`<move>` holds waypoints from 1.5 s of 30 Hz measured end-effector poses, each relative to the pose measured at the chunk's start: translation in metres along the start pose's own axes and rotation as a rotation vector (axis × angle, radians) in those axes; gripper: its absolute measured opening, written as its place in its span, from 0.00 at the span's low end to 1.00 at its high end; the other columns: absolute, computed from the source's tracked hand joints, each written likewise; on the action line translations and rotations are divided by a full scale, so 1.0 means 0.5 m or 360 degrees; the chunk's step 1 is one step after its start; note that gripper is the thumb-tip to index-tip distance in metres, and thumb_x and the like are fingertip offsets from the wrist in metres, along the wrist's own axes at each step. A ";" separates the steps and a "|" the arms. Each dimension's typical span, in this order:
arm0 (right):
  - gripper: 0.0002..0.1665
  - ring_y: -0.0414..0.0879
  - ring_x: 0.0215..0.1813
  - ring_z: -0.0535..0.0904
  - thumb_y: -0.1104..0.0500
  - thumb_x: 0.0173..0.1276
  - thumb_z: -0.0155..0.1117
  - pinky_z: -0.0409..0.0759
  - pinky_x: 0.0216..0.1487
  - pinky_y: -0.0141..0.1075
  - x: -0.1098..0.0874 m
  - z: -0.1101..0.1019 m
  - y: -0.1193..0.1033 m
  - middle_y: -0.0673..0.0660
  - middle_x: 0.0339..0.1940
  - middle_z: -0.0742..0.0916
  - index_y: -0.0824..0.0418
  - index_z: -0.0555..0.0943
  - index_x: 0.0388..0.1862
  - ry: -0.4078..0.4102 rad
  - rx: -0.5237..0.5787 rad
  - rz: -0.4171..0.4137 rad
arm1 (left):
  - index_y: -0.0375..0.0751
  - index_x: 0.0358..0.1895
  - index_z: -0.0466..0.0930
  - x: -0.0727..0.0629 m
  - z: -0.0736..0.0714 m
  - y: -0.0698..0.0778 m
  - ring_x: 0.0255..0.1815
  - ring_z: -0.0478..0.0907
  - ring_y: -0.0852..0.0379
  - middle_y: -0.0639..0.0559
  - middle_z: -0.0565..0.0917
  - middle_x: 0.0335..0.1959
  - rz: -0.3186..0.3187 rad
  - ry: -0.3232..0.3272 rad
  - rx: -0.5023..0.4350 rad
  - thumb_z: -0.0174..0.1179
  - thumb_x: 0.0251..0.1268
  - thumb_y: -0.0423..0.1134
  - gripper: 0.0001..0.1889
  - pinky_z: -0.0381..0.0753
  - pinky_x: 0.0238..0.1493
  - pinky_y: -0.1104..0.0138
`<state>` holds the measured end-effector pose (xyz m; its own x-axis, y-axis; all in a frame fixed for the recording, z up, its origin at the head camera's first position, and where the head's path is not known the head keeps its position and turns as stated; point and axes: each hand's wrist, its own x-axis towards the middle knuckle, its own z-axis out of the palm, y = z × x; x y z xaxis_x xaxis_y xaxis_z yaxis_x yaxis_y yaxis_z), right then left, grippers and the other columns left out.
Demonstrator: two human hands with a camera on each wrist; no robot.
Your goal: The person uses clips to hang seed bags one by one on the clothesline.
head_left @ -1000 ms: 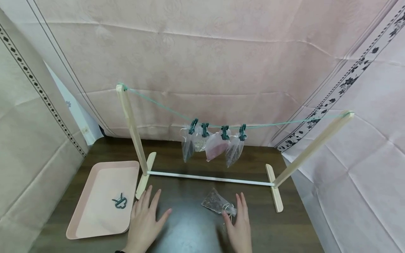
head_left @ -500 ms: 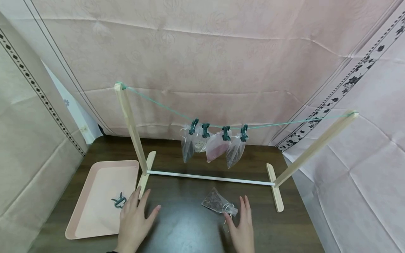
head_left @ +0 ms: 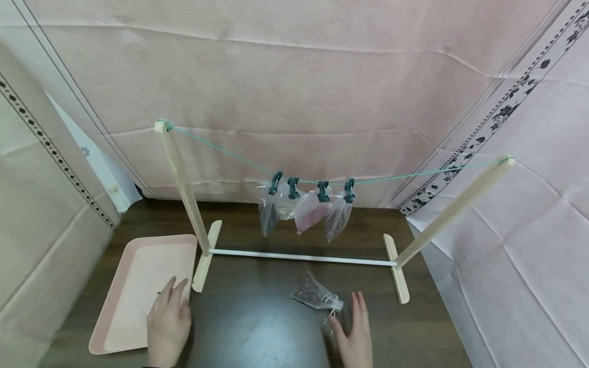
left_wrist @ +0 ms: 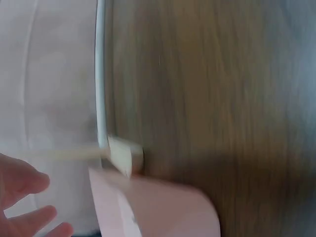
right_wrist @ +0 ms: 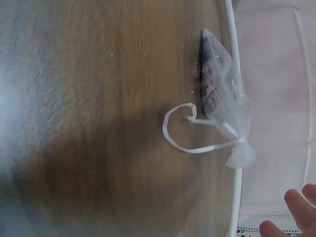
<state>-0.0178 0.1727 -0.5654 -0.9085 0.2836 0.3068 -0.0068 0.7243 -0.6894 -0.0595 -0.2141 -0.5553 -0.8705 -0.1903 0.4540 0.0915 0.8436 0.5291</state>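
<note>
My left hand (head_left: 168, 321) is over the right part of the pink tray (head_left: 120, 302), its fingers loosely bent. It hides most of the dark green clip in the tray; only a small dark tip shows beside the fingers. In the left wrist view, its fingertips (left_wrist: 37, 183) are apart with nothing visible between them. My right hand (head_left: 356, 335) rests with straight, spread fingers just beside a sheer drawstring sachet (head_left: 313, 294) with dark contents. The sachet lies on the table, and its white cord (right_wrist: 170, 131) loops out from the gathered neck.
A wooden stand with a left post (head_left: 184, 189), right post (head_left: 453, 212) and white bar (head_left: 301, 256) spans the table (head_left: 257, 327). Its green string (head_left: 221, 150) carries several sachets, including a pink one (head_left: 310, 213), in green clips (head_left: 323, 191). Patterned cloth (head_left: 285, 87) surrounds it.
My left hand has moved left from beside the stand's foot to over the tray, covering the clip there. The right hand stays near the sachet, slightly farther from its neck.
</note>
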 end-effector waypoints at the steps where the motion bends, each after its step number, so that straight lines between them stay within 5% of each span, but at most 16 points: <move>1: 0.46 0.53 0.66 0.58 0.53 0.50 0.71 0.50 0.61 0.23 -0.001 -0.001 0.003 0.55 0.68 0.61 0.57 0.61 0.67 0.0018 0.0004 -0.0018 | 0.36 0.53 0.72 0.004 -0.004 -0.012 0.46 0.68 0.32 0.33 0.68 0.56 -0.0056 -0.0036 0.0007 0.56 0.49 0.26 0.23 0.67 0.35 0.42; 3: 0.46 0.54 0.65 0.58 0.54 0.49 0.71 0.46 0.58 0.17 -0.004 -0.002 0.009 0.56 0.68 0.62 0.59 0.61 0.66 0.0043 0.0014 -0.0038 | 0.36 0.56 0.69 0.012 -0.012 -0.035 0.47 0.67 0.30 0.32 0.65 0.58 -0.0189 -0.0152 0.0028 0.54 0.53 0.27 0.23 0.66 0.37 0.41; 7: 0.45 0.54 0.65 0.59 0.54 0.50 0.71 0.49 0.58 0.19 -0.009 -0.006 0.016 0.56 0.67 0.62 0.58 0.62 0.66 0.0045 -0.0010 0.0038 | 0.33 0.60 0.62 0.023 -0.025 -0.070 0.50 0.62 0.28 0.31 0.58 0.61 -0.0412 -0.0381 0.0079 0.49 0.59 0.30 0.24 0.64 0.41 0.39; 16: 0.45 0.53 0.65 0.59 0.54 0.50 0.70 0.61 0.57 0.41 -0.018 -0.016 0.023 0.56 0.67 0.62 0.57 0.61 0.66 0.0022 -0.0057 0.0150 | 0.35 0.63 0.59 0.026 -0.011 -0.104 0.55 0.59 0.30 0.33 0.56 0.63 -0.0652 -0.0496 0.0093 0.51 0.59 0.39 0.28 0.62 0.45 0.37; 24: 0.45 0.56 0.65 0.58 0.53 0.52 0.70 0.62 0.55 0.50 -0.024 -0.021 0.035 0.59 0.67 0.62 0.58 0.60 0.66 0.0007 -0.0036 0.0151 | 0.32 0.59 0.63 0.022 0.020 -0.127 0.53 0.59 0.27 0.28 0.59 0.59 -0.0611 -0.0629 0.0202 0.61 0.52 0.43 0.32 0.63 0.43 0.38; 33: 0.44 0.55 0.66 0.57 0.53 0.53 0.68 0.62 0.57 0.50 -0.028 -0.031 0.042 0.57 0.68 0.61 0.57 0.59 0.67 -0.0001 -0.0054 0.0191 | 0.36 0.53 0.70 0.004 0.047 -0.126 0.50 0.62 0.30 0.32 0.66 0.53 -0.0512 -0.0541 0.0260 0.62 0.51 0.41 0.25 0.62 0.37 0.38; 45: 0.43 0.58 0.65 0.58 0.52 0.54 0.68 0.62 0.56 0.52 -0.030 -0.033 0.046 0.61 0.67 0.62 0.60 0.60 0.66 -0.0008 -0.0072 0.0220 | 0.40 0.37 0.76 0.010 0.045 -0.133 0.49 0.62 0.33 0.35 0.67 0.51 -0.0604 -0.0544 0.0261 0.62 0.52 0.43 0.13 0.61 0.39 0.41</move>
<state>0.0026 0.1956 -0.5748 -0.9016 0.3794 0.2080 0.1371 0.7064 -0.6944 -0.0811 -0.2597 -0.6044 -0.9380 -0.3461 -0.0212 -0.3133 0.8199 0.4791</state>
